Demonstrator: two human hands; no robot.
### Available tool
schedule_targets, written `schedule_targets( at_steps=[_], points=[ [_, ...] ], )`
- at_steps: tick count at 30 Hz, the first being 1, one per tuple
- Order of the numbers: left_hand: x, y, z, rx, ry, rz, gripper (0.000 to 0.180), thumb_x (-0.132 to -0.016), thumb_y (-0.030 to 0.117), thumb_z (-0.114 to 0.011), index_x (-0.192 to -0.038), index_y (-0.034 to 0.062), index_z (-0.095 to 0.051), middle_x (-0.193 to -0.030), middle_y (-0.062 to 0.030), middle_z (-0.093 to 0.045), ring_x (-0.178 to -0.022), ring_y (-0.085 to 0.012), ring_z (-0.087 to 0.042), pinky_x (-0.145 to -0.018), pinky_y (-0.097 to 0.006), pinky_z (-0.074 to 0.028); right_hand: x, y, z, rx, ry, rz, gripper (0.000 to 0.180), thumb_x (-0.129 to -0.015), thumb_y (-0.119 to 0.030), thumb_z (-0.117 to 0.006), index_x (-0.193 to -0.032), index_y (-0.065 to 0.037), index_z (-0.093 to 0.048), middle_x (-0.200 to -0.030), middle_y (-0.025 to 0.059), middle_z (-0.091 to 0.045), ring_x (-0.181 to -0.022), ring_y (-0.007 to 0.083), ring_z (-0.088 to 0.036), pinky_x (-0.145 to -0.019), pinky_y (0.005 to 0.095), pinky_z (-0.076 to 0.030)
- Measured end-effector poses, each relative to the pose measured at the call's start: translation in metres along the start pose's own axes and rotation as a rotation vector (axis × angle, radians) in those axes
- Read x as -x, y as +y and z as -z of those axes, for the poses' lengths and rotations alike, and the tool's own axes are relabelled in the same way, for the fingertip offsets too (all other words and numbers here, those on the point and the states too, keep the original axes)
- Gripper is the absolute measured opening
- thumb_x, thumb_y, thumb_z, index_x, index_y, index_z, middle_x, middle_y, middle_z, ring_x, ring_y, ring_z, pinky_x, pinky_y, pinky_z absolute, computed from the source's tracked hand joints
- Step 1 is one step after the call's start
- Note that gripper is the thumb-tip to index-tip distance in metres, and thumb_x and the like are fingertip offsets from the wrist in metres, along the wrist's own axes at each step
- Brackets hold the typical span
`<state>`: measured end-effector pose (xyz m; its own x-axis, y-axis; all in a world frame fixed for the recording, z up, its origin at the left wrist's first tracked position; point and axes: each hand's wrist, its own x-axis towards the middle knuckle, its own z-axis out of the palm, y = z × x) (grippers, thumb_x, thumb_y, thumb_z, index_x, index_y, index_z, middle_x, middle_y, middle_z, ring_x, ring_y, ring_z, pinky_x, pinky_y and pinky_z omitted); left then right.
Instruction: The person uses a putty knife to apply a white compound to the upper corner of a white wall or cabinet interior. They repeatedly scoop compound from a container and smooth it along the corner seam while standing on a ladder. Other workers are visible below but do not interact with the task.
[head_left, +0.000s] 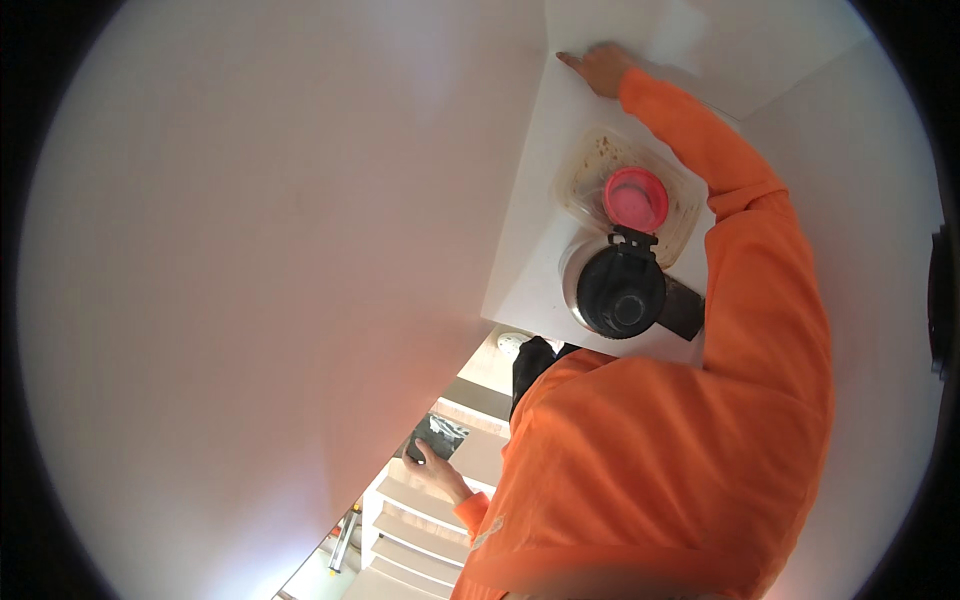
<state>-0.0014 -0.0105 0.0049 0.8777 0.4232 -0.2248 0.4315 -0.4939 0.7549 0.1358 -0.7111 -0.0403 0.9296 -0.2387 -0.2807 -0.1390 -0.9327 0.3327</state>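
Observation:
My right hand (598,70) is at the far end of a white counter, near the corner where the walls meet. Its index finger is stretched out toward the left wall; the other fingers are partly hidden, and I see nothing held. Low on the left, beyond the edge of a large pale panel, my left hand (434,474) grips a dark flat packet (440,436) with a shiny, light-reflecting face. Nearer to me than my right hand, a kettle (620,290) with a black lid and black handle stands beside a stained clear plastic container (585,172). A pinkish-red round cup (636,198) sits in the container.
The large pale panel (270,250) rises along the left of the white counter (522,282). Another pale wall (870,200) closes the right side. Below my left hand are light step-like boards (415,530) and a metal tool-like bar (343,540). A white shoe (512,343) shows on the floor.

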Motion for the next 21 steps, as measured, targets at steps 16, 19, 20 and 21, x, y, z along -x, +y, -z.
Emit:
schedule_targets(
  at_steps=[16,19,20,21],
  points=[
    [-0.03,-0.064,0.002,0.02,0.0,-0.053,0.035,-0.092,0.016,-0.062,-0.116,-0.0077,-0.054,-0.111,-0.0151,-0.058,-0.095,-0.023,-0.056,-0.086,-0.033,-0.047,0.091,0.1,-0.073,0.042,-0.179,-0.295,0.075,-0.077,-0.025,-0.068,-0.141,-0.002,-0.036,-0.106,0.0174,-0.065,-0.095,0.0331,-0.065,-0.082,0.0416,-0.052],
    [-0.04,-0.079,0.005,0.062,-0.121,-0.229,0.035,-0.092,0.017,-0.062,-0.114,-0.0088,-0.055,-0.109,-0.0159,-0.059,-0.095,-0.0229,-0.055,-0.087,-0.033,-0.046,0.112,0.092,-0.017,-0.401,0.245,-0.526,0.047,-0.091,-0.026,-0.052,-0.132,-0.003,-0.048,-0.102,0.0175,-0.066,-0.088,0.0322,-0.064,-0.079,0.0397,-0.051],
    [-0.042,-0.079,0.005,0.082,-0.162,-0.238,0.034,-0.092,0.017,-0.062,-0.113,-0.0091,-0.055,-0.108,-0.016,-0.059,-0.095,-0.0229,-0.055,-0.087,-0.033,-0.045,0.131,0.081,0.005,-0.821,0.443,-0.568,0.051,-0.093,-0.03,-0.051,-0.136,-0.005,-0.043,-0.104,0.0167,-0.066,-0.089,0.0312,-0.065,-0.079,0.0401,-0.051],
    [-0.046,-0.082,0.004,0.118,-0.193,-0.247,0.034,-0.092,0.017,-0.062,-0.112,-0.0094,-0.056,-0.107,-0.0162,-0.06,-0.094,-0.0229,-0.055,-0.087,-0.034,-0.045,0.149,0.064,0.029,-1.237,0.647,-0.582,0.056,-0.094,-0.034,-0.049,-0.14,-0.006,-0.037,-0.105,0.0159,-0.066,-0.09,0.0303,-0.065,-0.079,0.0406,-0.051]
  ],
)
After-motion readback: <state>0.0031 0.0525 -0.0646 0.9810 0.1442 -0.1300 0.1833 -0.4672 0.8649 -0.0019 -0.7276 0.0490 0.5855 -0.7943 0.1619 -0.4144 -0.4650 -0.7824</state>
